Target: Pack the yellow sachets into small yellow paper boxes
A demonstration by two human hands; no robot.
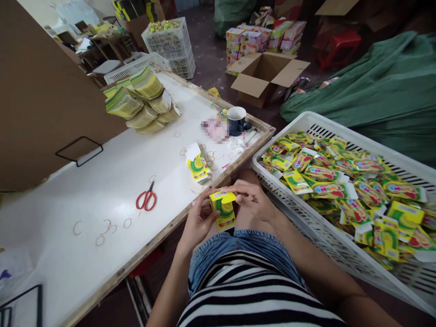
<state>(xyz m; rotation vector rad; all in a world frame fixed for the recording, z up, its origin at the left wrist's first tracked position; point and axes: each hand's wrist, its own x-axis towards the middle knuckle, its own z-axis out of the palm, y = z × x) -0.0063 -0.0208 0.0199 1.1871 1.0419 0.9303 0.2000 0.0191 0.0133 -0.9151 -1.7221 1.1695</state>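
Over my lap, near the table edge, I have a small yellow and green printed carton (pixel 225 213) with a barcode on its top end. My left hand (pixel 200 215) is wrapped round its left side, thumb on the front. My right hand (pixel 254 200) is at the carton's top right, its index finger reaching along the upper edge and its thumb beside a yellow flap. Just beyond, on the table, lies another yellow carton (pixel 198 167) with a white flap sticking up. Red-handled scissors (pixel 146 199) rest on the white tabletop (pixel 85 195) to the left.
On my right stands a white plastic crate (pixel 308 119) full of similar yellow packs (pixel 335 188). Bundled flat cartons (pixel 143 100) are stacked at the table's far end. A dark mug (pixel 236 121) stands near the edge. Rubber bands (pixel 127 223) are scattered about. Beyond is an open cardboard box (pixel 254 93).
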